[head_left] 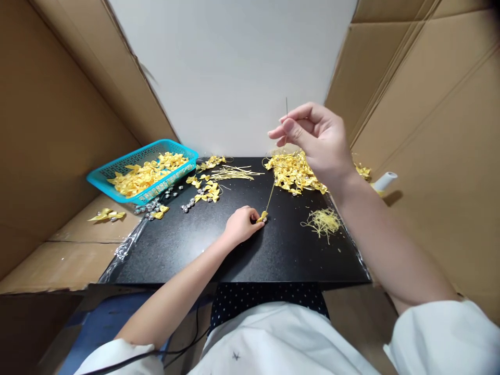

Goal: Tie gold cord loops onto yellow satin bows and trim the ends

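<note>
My left hand [242, 225] rests low over the black tabletop, its fingertips closed on a small yellow bow [261, 216] with a silvery bead or bell at it. A thin yellow cord [270, 196] runs up from the bow toward my right hand [318, 136]. That hand is raised well above the table, with thumb and forefinger pinched on the cord, and a short dark-looking end sticks up past the fingertips. Behind the left hand lie loose yellow bows [209, 192], small silvery balls [187, 206] and a bundle of straight yellow cords [236, 173].
A turquoise basket [102, 182] of yellow bows stands at the back left, with more silvery balls [150, 207] beside it. At the back right is a heap of bows with cords [295, 171]; nearer lies a tangle of cord scraps [325, 222]. Cardboard walls [429, 104] flank the table.
</note>
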`<action>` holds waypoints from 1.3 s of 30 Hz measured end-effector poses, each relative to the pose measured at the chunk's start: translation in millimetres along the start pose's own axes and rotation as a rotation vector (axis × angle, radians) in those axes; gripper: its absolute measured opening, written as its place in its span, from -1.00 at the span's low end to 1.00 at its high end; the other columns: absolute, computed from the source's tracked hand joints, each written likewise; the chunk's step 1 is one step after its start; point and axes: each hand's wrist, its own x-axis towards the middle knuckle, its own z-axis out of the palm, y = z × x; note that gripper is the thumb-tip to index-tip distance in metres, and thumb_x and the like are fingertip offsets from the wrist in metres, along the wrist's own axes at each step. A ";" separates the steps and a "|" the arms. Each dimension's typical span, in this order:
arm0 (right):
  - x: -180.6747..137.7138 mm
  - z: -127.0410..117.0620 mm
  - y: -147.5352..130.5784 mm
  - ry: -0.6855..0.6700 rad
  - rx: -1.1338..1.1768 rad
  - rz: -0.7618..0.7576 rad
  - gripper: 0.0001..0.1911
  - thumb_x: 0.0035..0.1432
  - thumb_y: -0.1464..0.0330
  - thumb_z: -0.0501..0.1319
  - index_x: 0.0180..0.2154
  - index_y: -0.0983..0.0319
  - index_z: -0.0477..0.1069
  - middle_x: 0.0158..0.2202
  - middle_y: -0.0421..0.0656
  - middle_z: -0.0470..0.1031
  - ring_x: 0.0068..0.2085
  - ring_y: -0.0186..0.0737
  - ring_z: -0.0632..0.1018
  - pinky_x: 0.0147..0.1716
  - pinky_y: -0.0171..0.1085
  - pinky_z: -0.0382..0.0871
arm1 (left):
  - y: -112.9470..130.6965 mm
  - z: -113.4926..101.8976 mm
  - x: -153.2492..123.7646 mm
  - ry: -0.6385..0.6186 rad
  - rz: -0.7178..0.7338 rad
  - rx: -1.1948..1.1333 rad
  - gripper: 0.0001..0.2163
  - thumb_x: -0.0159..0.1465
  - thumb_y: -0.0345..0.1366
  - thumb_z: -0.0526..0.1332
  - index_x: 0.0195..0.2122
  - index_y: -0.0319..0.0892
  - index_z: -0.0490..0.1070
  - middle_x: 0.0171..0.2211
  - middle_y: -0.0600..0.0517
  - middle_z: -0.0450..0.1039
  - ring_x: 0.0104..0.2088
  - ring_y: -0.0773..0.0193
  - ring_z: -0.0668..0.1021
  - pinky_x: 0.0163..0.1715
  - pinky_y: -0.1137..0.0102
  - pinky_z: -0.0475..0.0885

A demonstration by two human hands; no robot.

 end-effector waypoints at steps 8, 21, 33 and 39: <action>9.9 -10.9 -1.8 0.063 -0.046 -0.029 -0.76 0.23 0.18 0.19 -0.32 0.21 0.46 -0.44 -0.29 0.48 -0.24 -0.33 0.61 -0.25 -0.27 0.50 | -0.9 -1.9 11.2 0.011 0.079 -0.242 -0.91 0.09 -0.30 0.31 -0.44 -0.13 0.63 -0.49 -0.01 0.57 -0.53 0.25 0.46 -0.46 0.40 0.25; -72.8 -3.3 90.0 0.073 -0.069 0.393 -0.72 0.15 0.20 0.21 -0.52 0.23 0.40 -0.57 -0.21 0.48 -0.50 -0.33 0.49 -0.39 -0.28 0.41 | -18.0 7.5 42.4 0.003 -0.010 -0.444 -0.76 0.10 -0.12 0.29 -0.42 -0.23 0.53 -0.55 0.05 0.49 -0.57 0.38 0.37 -0.53 0.47 0.20; -128.8 35.9 130.1 0.030 -0.226 0.306 -0.67 0.08 0.35 0.19 -0.67 0.21 0.21 -0.25 -0.12 0.39 -0.22 -0.19 0.41 -0.14 -0.15 0.29 | -8.1 16.3 26.5 0.071 -0.138 -0.884 -0.71 0.00 -0.12 0.40 -0.42 -0.26 0.51 -0.48 0.00 0.54 -0.50 0.35 0.49 -0.44 0.45 0.34; -132.6 42.2 131.9 0.055 -0.093 0.379 -0.67 0.08 0.36 0.19 -0.68 0.22 0.22 -0.20 -0.09 0.43 -0.22 -0.21 0.47 -0.17 -0.19 0.34 | -0.6 16.4 21.0 0.081 -0.175 -0.994 -0.69 -0.06 -0.13 0.45 -0.44 -0.26 0.49 -0.49 0.01 0.54 -0.50 0.37 0.50 -0.45 0.46 0.35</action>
